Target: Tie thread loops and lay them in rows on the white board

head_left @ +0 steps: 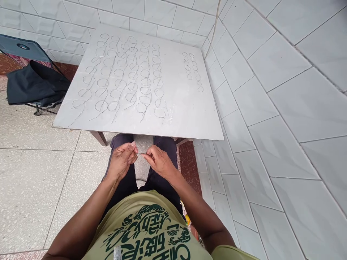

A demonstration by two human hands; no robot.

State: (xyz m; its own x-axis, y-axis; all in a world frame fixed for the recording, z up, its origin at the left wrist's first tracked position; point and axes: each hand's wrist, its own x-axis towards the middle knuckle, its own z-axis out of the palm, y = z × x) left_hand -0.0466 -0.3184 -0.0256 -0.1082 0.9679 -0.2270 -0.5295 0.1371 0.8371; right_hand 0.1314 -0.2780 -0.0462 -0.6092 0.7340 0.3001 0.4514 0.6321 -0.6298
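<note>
My left hand [121, 159] and my right hand [158, 161] meet over my lap, just below the near edge of a white board [173, 97]. Both are pinched shut on a thin piece of wire [140, 154] stretched between the fingertips. On the board lie several rows of bent wire loops [127, 77], and a smaller double column of tiny wire loops [193, 70] sits near its far right.
The board rests on a low support with a wooden leg [99, 137] showing underneath. A white tiled wall [271, 90] runs close along the right. A folding chair with dark cloth [35, 85] stands at the far left on the speckled floor [35, 173].
</note>
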